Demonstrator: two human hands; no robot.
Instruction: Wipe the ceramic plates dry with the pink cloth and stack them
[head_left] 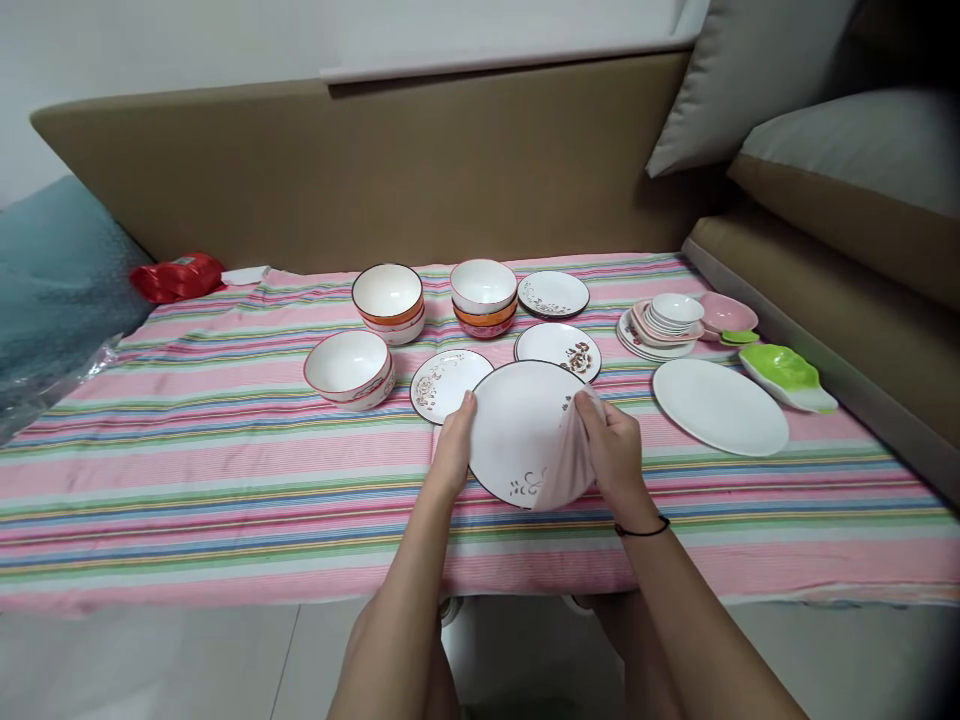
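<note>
While a blue cushion (pixel 56 265) sits at the far left, clear plastic wrap (pixel 64 385) lies by it on the striped cover (pixel 225 455). Next, a red bundle (pixel 180 277), near the backrest (pixel 420 170). Then the front-left bowls (pixel 349 362), stacked, red rim on top. Just behind and right of them, the back-left bowls (pixel 388 290), dark rim on top, orange below. Further right, the middle bowls (pixel 484 285), also stacked.

Small flowered plate (pixel 439 385) on the cover, partly hidden by the large plate (pixel 506 430), which is held up between the hands near the front of the cover. Left hand (pixel 454 440) grips its left rim, thumb along the edge, closed on it. Right hand (pixel 615 445) is closed at the right rim, pinching a pale pink cloth (pixel 566 465) that drapes over the plate's right side. Behind: brown-flowered plates (pixel 547 343), then the back plates (pixel 555 290).

Right of the hands, small dishes (pixel 675 310) stacked on plates, a pink dish (pixel 731 312) just beside, white oval plate (pixel 716 405) nearer, green dish (pixel 784 365) rightmost.
</note>
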